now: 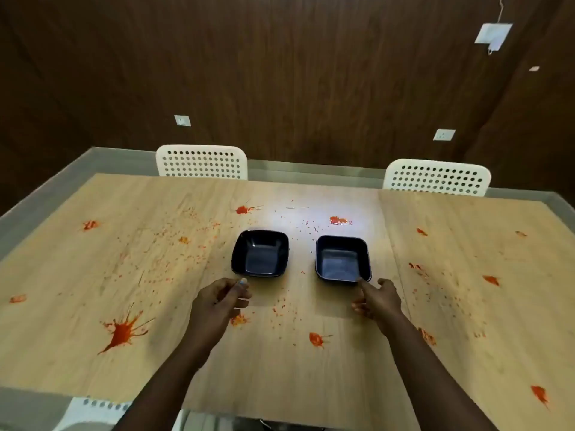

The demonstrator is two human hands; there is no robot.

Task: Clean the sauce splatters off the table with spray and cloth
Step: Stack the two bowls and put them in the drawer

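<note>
Bowls: two black (260, 258) (343, 259); chairs: two white (201, 161) (437, 177); splattered table (311, 384).

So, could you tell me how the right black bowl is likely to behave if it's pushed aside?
The right bowl looks empty and thin-walled, so probably light. Its flat base and low, square shape suggest sliding, not tipping or rolling. The glossy table may let it skid easily, perhaps smearing sauce specks nearby.
</note>
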